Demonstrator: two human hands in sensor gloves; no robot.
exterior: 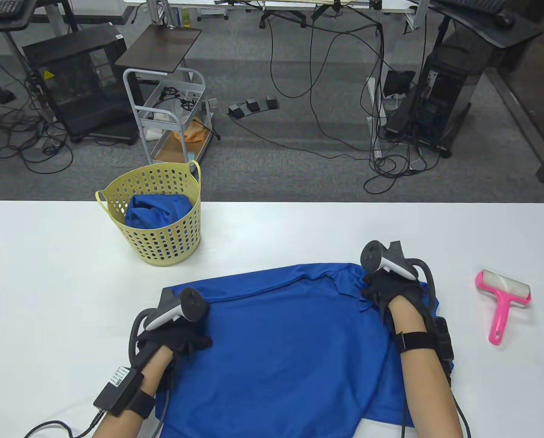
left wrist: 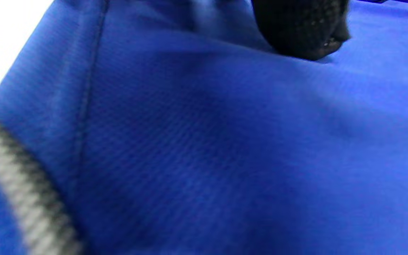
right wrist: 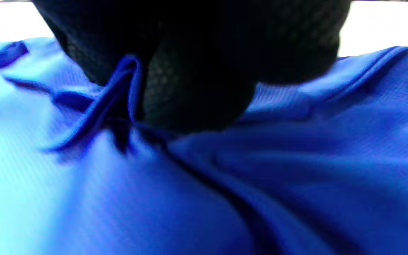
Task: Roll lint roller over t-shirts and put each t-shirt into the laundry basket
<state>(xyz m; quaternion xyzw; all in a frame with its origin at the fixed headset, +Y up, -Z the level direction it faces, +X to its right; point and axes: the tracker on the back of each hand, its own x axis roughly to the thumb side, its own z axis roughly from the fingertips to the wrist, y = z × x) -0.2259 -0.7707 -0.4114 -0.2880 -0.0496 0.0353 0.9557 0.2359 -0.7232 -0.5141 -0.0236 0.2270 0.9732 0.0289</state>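
The table (exterior: 48, 255) carries a blue shirt (exterior: 281, 346) spread at its near edge, long axis running left to right. A second blue shirt (exterior: 158, 212) already sits in the basket (exterior: 162, 246), far left. The right hand (exterior: 388, 289) pinches a fold near the shirt's far right corner; the left hand (exterior: 180, 340) grips its left edge. The roller (exterior: 504, 301) lies right of the shirt, apart from it, nearer the right hand. No readable writing shows.
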